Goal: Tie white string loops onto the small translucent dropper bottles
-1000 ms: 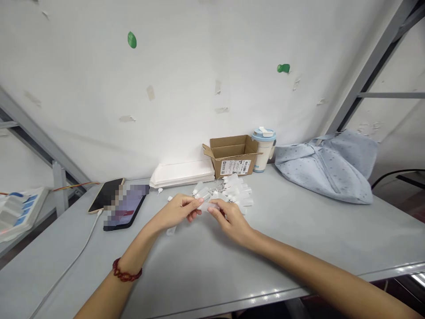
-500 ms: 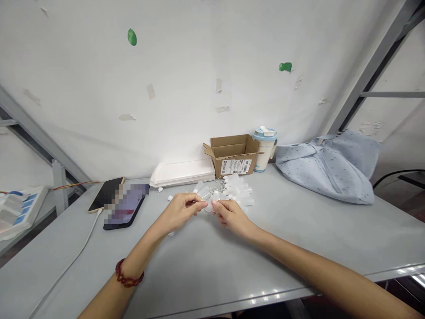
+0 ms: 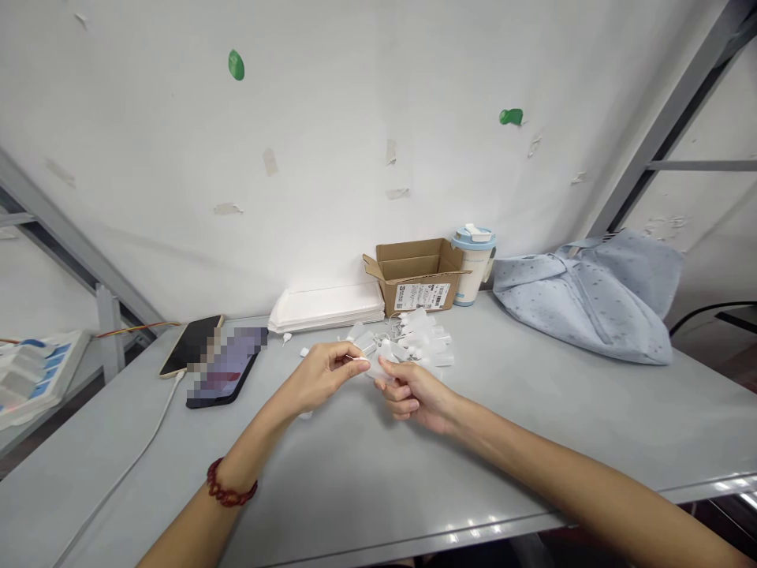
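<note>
Between my hands, above the grey table, is a small translucent plastic bottle (image 3: 377, 371). My right hand (image 3: 421, 396) is closed on its body, thumb on top and fingers curled beneath. My left hand (image 3: 331, 375) pinches at the bottle's left end with thumb and forefinger; a thin white piece shows at those fingertips, too small to make out. Just behind my hands lies a loose pile of similar translucent bottles (image 3: 421, 335) with white caps. A small white cap (image 3: 287, 339) lies apart, to the left of the pile.
An open cardboard box (image 3: 421, 297) stands against the wall, beside a lidded cup (image 3: 473, 268) and a stack of white sheets or packets (image 3: 328, 308). Two phones (image 3: 228, 371) lie left, one on a white cable (image 3: 139, 457). A light-blue cloth bag (image 3: 583, 308) rests at right.
My right hand has turned slightly, its lower fingers now showing curled under the bottle. My left hand has barely moved.
</note>
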The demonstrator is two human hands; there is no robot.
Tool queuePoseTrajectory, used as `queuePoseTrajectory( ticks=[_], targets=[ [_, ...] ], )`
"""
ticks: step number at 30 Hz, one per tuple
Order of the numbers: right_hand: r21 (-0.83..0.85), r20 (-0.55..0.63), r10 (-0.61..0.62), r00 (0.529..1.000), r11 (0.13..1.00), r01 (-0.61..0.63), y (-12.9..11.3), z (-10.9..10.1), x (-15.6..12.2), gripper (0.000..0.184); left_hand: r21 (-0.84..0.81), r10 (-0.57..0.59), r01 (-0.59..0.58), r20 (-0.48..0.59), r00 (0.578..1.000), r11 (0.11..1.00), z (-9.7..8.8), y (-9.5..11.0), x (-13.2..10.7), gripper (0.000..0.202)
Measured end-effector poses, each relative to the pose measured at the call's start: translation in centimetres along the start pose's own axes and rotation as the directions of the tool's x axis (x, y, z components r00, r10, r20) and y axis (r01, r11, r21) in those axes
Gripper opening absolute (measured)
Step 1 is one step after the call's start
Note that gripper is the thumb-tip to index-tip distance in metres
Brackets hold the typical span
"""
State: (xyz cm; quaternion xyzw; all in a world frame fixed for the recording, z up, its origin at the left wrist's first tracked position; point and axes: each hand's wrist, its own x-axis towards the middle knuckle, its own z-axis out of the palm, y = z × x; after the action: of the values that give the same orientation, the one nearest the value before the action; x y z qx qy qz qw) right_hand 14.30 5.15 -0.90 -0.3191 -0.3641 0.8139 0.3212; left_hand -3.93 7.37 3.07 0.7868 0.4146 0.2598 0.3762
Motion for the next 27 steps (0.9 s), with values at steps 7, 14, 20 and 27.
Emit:
queuePoseTrajectory(
  ticks=[7, 14, 20, 27],
  targets=[
    [-0.326, -0.13, -0.257, 0.958, 0.923, 0.203, -0.4, 0.3, 0.0, 0.044, 0.01, -0.014, 0.014, -0.008, 1.0, 1.0, -0.7, -0.6, 0.5, 0.032],
    [-0.91, -0.028, -0.757, 0.652, 0.289, 0.297, -1.0, -1.5, 0.6, 0.035, 0.547, -0.041, 0.273, -0.398, 0.916, 0.791, -4.1, -5.1, 1.0, 0.027],
    [-0.993, 0.012, -0.773, 0.634, -0.081, -0.08, -0.8, -2.4, 1.1, 0.036, 0.629, -0.099, 0.402, -0.46, 0.882, 0.666, -5.3, -8.2, 0.7, 0.035],
    [-0.927, -0.019, -0.736, 0.677, -0.24, -0.287, -0.5, -2.4, 1.3, 0.038, 0.65, -0.115, 0.338, -0.361, 0.925, 0.681, -4.8, -8.8, 1.2, 0.036]
  ],
)
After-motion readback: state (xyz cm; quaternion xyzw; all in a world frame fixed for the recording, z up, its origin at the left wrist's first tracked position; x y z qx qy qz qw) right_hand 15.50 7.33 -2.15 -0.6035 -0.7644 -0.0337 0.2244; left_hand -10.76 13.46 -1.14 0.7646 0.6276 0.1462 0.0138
